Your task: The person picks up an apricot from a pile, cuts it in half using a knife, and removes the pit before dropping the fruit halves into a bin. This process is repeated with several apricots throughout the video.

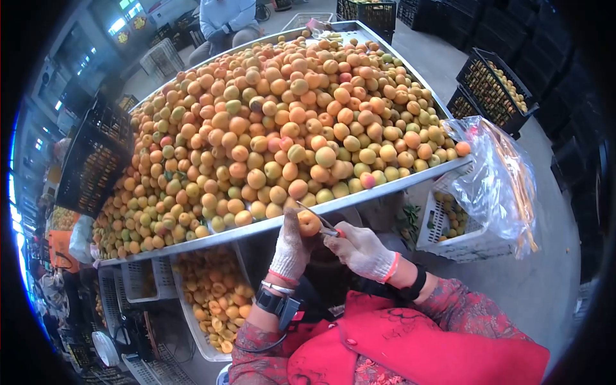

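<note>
My left hand (290, 249), in a white knit glove, pinches an apricot (309, 222) between its fingers just below the front rim of the metal table. In my right hand (363, 250), also gloved, is a pair of red-handled scissors (328, 229). The scissors' blades are parted, one passing over the top of the apricot and the other beside it. Whether the blades cut into the flesh cannot be made out. Directly beyond both hands, a large heap of whole apricots (289, 128) covers the table (385, 191).
Below left stands a white bin of split apricots (221, 301). A white crate (459, 234) with fruit and a clear plastic bag (497, 173) are at right. Black crates (96, 157) (494, 90) flank the table. Another person (228, 22) sits at the far side.
</note>
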Tool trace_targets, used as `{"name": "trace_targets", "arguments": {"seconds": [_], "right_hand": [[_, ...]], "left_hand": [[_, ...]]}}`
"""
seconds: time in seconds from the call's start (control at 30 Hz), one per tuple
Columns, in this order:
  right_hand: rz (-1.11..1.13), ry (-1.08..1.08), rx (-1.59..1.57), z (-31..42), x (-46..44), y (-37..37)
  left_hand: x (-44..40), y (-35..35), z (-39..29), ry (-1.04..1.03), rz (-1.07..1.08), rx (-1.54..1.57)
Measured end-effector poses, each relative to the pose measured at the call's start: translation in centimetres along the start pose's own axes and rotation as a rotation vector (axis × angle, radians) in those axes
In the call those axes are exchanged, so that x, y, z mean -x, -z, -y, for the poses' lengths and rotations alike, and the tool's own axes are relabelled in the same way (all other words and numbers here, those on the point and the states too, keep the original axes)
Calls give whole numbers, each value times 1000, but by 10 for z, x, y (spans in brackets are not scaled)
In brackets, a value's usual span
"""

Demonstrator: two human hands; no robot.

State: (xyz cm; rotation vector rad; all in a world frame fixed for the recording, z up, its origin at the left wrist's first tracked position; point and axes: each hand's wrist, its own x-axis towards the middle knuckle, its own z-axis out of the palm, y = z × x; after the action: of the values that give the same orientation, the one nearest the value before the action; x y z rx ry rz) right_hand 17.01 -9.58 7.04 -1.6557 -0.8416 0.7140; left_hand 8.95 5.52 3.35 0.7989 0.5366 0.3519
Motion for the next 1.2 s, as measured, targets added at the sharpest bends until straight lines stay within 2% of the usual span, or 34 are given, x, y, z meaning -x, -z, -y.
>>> {"name": "trace_targets", "arguments": {"seconds": [0.1, 0.2, 0.23, 0.33, 0.43, 0.53, 0.7, 0.8, 0.9, 1.0, 1.03, 1.13, 1.17, 1.2], "right_hand": [[0, 164, 112, 10, 19, -6], [24, 126, 186, 1, 34, -14], [26, 148, 203, 3, 39, -14], [40, 216, 262, 6, 52, -17], [48, 300, 324, 6, 62, -19], [16, 366, 327, -5, 69, -27], [-16, 389, 360, -24, 76, -34], [-67, 411, 277, -30, 75, -42], [90, -24, -248, -30, 75, -50], [482, -423, -924, -5, 83, -20], [333, -390, -785, 11, 86, -20], [206, -207, -378, -2, 85, -17], [172, -17, -126, -12, 85, -17], [175, 20, -11, -12, 89, -15]], "left_hand": [[29, 2, 12, -136, 26, -158], [49, 4, 20, -298, 15, -423], [61, -3, 14, -306, -7, -524], [75, 7, 16, -207, -30, -540], [90, 6, 14, -250, -46, -679], [97, 7, 25, -357, -59, -692], [106, 9, 32, -361, -69, -772], [106, 11, 32, -316, -101, -762], [101, 19, 35, -203, -137, -699], [104, 11, 25, -22, -46, -347], [102, 14, 26, -31, -3, -350], [101, 13, 26, -31, 39, -227], [100, 13, 27, -11, 2, -206], [99, 16, 28, -11, 29, -188]]}}
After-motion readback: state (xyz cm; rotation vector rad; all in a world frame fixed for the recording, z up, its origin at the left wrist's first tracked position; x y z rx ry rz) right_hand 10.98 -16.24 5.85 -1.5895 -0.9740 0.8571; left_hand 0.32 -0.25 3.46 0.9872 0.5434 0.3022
